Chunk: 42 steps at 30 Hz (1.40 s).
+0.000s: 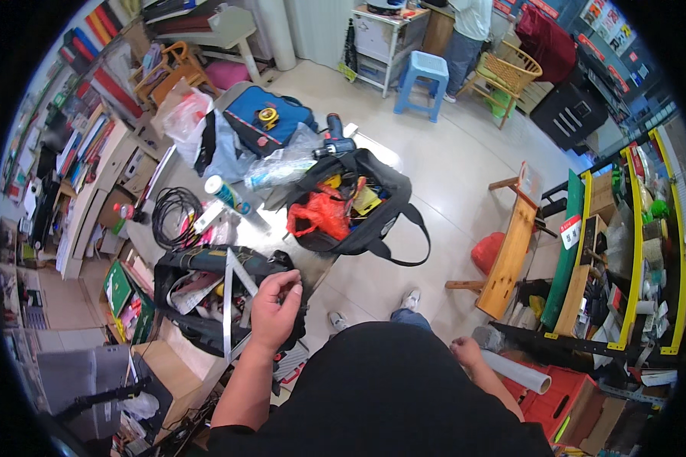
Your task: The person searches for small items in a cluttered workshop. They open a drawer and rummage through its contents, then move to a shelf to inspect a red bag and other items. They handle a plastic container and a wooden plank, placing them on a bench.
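In the head view, the left hand (277,308) is hovering at the right edge of an open black fabric tool bag (261,263), its fingers curling loosely; whether it is grasping anything small cannot be told. A flat, silver metal triangular frame (228,305) is lying across that bag's opening, just left of the hand. The right hand (466,352) is hanging low beside the body, fingers bending inward, near a whitish roll of plastic film (520,373); its grip cannot be made out. Beyond the left hand, a second black fabric bag with looped handles (395,192) is standing open, a crumpled red plastic bag (324,213) filling its left part. A coiled black cable (177,218) is resting behind the nearer bag.
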Each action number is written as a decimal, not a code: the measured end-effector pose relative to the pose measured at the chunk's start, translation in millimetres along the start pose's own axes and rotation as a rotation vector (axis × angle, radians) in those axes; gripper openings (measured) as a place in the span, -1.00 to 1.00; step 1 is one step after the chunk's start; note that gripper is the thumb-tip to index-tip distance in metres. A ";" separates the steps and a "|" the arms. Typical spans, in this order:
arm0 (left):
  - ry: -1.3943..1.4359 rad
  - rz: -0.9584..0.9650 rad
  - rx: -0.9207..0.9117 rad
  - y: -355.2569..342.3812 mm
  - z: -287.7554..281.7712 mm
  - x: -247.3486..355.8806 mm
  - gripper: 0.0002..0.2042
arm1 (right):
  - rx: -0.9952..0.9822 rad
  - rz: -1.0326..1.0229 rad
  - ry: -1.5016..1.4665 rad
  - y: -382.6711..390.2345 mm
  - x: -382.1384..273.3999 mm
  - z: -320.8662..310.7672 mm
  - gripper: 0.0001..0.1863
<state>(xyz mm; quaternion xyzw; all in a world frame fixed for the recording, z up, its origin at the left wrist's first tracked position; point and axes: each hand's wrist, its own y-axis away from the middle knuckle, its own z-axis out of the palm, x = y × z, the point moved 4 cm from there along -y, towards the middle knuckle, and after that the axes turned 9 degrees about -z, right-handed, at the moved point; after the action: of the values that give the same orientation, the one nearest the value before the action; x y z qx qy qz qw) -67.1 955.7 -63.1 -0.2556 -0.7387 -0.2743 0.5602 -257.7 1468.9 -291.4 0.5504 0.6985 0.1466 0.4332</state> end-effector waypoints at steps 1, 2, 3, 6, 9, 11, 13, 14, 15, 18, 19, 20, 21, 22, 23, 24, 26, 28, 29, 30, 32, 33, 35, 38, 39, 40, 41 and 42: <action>0.018 0.001 -0.044 -6.5 14.4 3.4 -0.76 | 0.068 0.030 -0.074 -4.3 1.4 -10.5 -0.64; -0.009 -0.020 -0.066 -12.5 28.2 5.5 -0.75 | 0.063 -0.017 -0.035 -11.3 0.1 -17.3 -0.64; 0.001 -0.035 -0.107 -19.0 46.1 7.2 -0.75 | 0.065 -0.040 -0.011 -19.3 1.7 -24.8 -0.63; -0.126 -0.025 -0.133 -37.8 97.4 15.2 -0.72 | -0.021 -0.017 0.058 -40.3 28.9 -51.9 -0.62; 0.078 -0.081 -0.188 -63.9 164.8 21.2 -0.74 | -0.082 -0.036 0.132 -70.4 57.6 -70.5 -0.59; 0.139 -0.134 -0.223 -81.5 213.8 27.7 -0.74 | -0.041 -0.021 0.108 -85.1 77.5 -97.0 -0.62; 0.161 -0.221 -0.279 -103.8 267.2 32.2 -0.74 | 0.028 -0.008 0.148 -95.7 95.4 -133.1 -0.64; 0.140 -0.136 -0.362 -114.5 295.8 41.5 -0.74 | 0.061 0.042 0.061 -96.6 107.0 -150.1 -0.64; 0.096 -0.110 -0.419 -123.0 322.3 48.9 -0.74 | 0.078 0.099 0.003 -98.2 120.7 -170.5 -0.64; 0.024 0.016 -0.564 -153.3 399.5 80.6 -0.73 | 0.219 0.202 -0.097 -100.4 158.0 -222.6 -0.65; 0.047 0.054 -0.599 -160.5 422.6 92.5 -0.73 | 0.279 0.229 -0.119 -98.7 170.3 -235.3 -0.65; 0.015 0.037 -0.618 -166.9 442.2 100.6 -0.73 | 0.288 0.255 -0.139 -99.5 182.2 -245.8 -0.65; 0.006 0.026 -0.644 -172.6 459.0 107.7 -0.72 | 0.294 0.280 -0.157 -101.1 192.7 -256.1 -0.66; 0.016 0.019 -0.673 -179.2 473.8 114.0 -0.72 | 0.282 0.331 -0.158 -102.5 200.2 -262.2 -0.66; -0.040 0.018 -0.695 -186.6 486.9 118.3 -0.71 | 0.320 0.336 -0.182 -102.8 203.6 -267.5 -0.66; -0.077 0.024 -0.723 -194.5 497.6 122.0 -0.70 | 0.341 0.370 -0.189 -102.8 206.1 -271.2 -0.65; -0.108 0.003 -0.769 -214.9 516.0 125.2 -0.69 | 0.336 0.396 -0.155 -107.0 202.7 -273.1 -0.62; -0.228 -0.035 -0.775 -243.0 531.4 127.9 -0.69 | 0.430 0.278 -0.323 -109.3 189.5 -266.6 -0.63; -0.242 -0.037 -0.794 -258.0 544.5 129.9 -0.69 | 0.468 0.221 -0.354 -117.6 183.5 -266.3 -0.63; -0.264 -0.035 -0.813 -275.0 561.2 132.0 -0.69 | 0.381 0.290 -0.376 -126.4 182.2 -259.6 -0.63; -0.313 -0.035 -0.852 -307.4 590.4 139.1 -0.70 | 0.143 0.444 -0.334 -154.4 173.1 -241.1 -0.61; -0.340 -0.016 -0.882 -323.9 606.9 146.0 -0.70 | 0.165 0.436 -0.360 -166.2 166.5 -235.9 -0.60; -0.375 0.028 -0.933 -355.3 648.0 163.9 -0.70 | 0.147 0.478 -0.380 -188.6 161.2 -238.6 -0.58; -0.303 0.183 -1.072 -395.5 702.4 193.3 -0.74 | 0.226 0.428 -0.412 -217.2 144.0 -260.4 -0.62; -0.369 0.190 -1.084 -410.6 718.2 195.9 -0.74 | 0.328 0.400 -0.467 -226.5 136.0 -271.7 -0.63; -0.392 0.219 -1.118 -423.9 735.2 198.5 -0.75 | 0.408 0.379 -0.511 -234.3 130.1 -283.6 -0.64; -0.367 0.243 -1.174 -433.0 754.0 200.6 -0.75 | 0.492 0.367 -0.534 -239.0 128.5 -296.7 -0.65; -0.431 0.242 -1.177 -440.2 770.9 200.7 -0.74 | 0.597 0.398 -0.566 -240.1 122.7 -304.5 -0.67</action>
<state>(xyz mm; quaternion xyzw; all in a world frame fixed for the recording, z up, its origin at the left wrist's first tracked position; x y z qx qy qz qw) -947.0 1186.6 -92.3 -0.6516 -0.5262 -0.5115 0.1920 -647.5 1577.4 -332.4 0.7932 0.4448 -0.1369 0.3928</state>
